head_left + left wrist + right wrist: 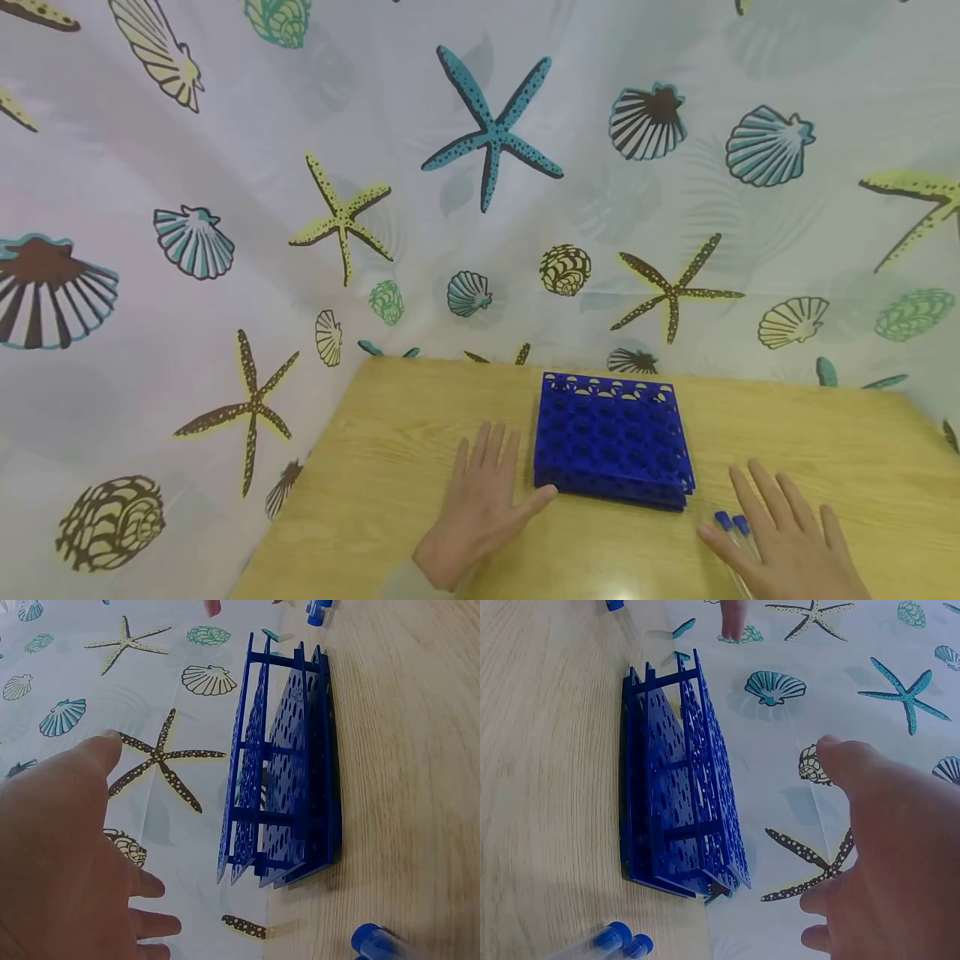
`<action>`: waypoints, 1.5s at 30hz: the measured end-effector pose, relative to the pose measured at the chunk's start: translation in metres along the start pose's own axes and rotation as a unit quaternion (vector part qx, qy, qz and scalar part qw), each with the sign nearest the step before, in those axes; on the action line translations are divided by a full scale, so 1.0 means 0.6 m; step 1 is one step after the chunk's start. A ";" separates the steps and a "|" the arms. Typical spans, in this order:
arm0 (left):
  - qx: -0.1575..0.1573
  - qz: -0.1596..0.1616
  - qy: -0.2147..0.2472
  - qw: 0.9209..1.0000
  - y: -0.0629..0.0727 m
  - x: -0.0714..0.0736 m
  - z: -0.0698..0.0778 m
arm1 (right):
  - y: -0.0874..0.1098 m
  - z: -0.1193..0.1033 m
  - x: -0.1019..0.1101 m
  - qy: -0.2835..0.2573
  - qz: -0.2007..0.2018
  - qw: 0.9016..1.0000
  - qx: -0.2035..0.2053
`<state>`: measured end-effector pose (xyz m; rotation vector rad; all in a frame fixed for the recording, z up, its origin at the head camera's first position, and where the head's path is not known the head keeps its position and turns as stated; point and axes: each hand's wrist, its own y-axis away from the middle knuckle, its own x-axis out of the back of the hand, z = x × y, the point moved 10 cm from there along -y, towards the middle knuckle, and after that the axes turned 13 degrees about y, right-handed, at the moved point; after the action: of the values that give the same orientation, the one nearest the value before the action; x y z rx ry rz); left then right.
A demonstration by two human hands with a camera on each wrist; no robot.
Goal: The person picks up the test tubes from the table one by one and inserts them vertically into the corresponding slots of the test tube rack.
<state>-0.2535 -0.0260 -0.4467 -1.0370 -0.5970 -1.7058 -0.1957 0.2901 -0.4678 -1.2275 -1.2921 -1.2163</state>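
A blue test tube rack point(611, 437) with rows of round holes stands on the table between my two hands. My left hand point(480, 508) is held flat to its left, fingers spread and thumb pointing at the rack's near corner. Capped tubes point(375, 943) lie near this hand in the left wrist view; from the head the hand hides them. Over on the right, my right hand point(787, 533) spreads its straight fingers and overlaps two clear tubes point(738, 542) with blue caps. Those tubes point(611, 941) also show at the bottom of the right wrist view. Neither hand holds anything.
The light wooden table point(397, 417) runs back to a white curtain point(405, 108) printed with starfish and shells. This curtain also closes off the left side and hangs close behind the rack.
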 end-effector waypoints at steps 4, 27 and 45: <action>0.003 -0.001 0.016 1.000 -0.016 -0.010 0.004 | -0.002 0.008 -0.004 0.003 0.002 1.000 0.004; 0.086 -0.042 -0.021 0.995 -0.101 -0.065 -0.001 | -0.103 -0.055 0.003 -0.019 -0.044 0.999 -0.025; 0.052 -0.031 -0.073 0.995 -0.085 -0.077 0.000 | -0.098 -0.069 -0.040 -0.030 -0.074 0.997 -0.005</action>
<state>-0.2948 0.0158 -0.4818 -1.0841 -0.8120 -1.6426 -0.2533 0.2474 -0.4922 -1.2012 -1.4442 -1.2989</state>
